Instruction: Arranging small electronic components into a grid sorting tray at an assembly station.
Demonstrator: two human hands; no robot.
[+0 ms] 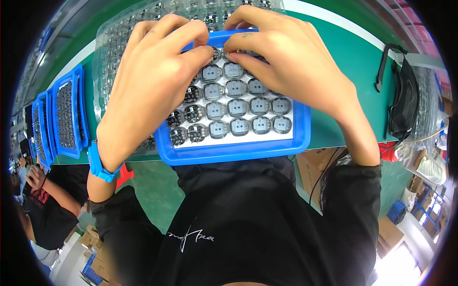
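Before me on the green bench lies a blue tray (238, 155) with a white sheet inside. Rows of small round modules stand on it: several with grey faces (237, 107), and at the left several dark ones (193, 113) with bare components showing. My left hand (160, 64) reaches over the tray's left side, its thumb and forefinger closed on a dark round module (215, 55) in the far row. Close beside it, my right hand (286, 57) has thumb and forefinger pinched at the same row; what lies between them is mostly hidden.
Behind the tray and left of it is a clear plastic blister tray (106, 52) of similar parts. More blue trays (80, 114) overlap at the left. A black pouch (404, 97) with a strap lies at the right. Another person (52, 205) sits at the left.
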